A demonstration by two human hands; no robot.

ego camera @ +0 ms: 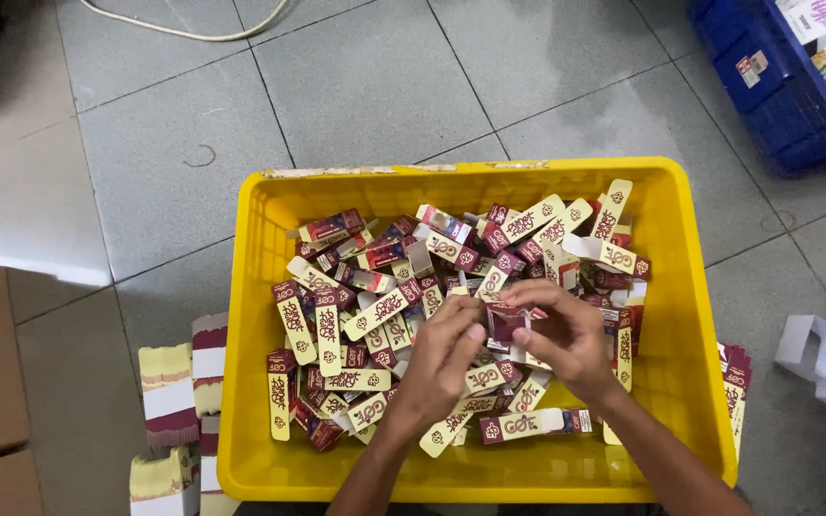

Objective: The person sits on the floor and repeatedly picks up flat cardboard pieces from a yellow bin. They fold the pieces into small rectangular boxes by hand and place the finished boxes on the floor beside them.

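Maroon small carton (506,325) held over the middle of the yellow crate (250,382), pinched between both hands. Left hand (442,368) fingers closed on its left side; right hand (566,334) fingers closed on its top and right, loose cartons (384,277) beneath

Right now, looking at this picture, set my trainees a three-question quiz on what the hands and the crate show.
1. True or false: the yellow crate stands on a wooden table.
2. What do the left hand and right hand hold between them?
3. Where are the stacks of flat cartons: A) left of the crate, B) inside it, C) in the blue crate?

Key: 1 false, grey floor tiles. 2 a small maroon box. 3 A.
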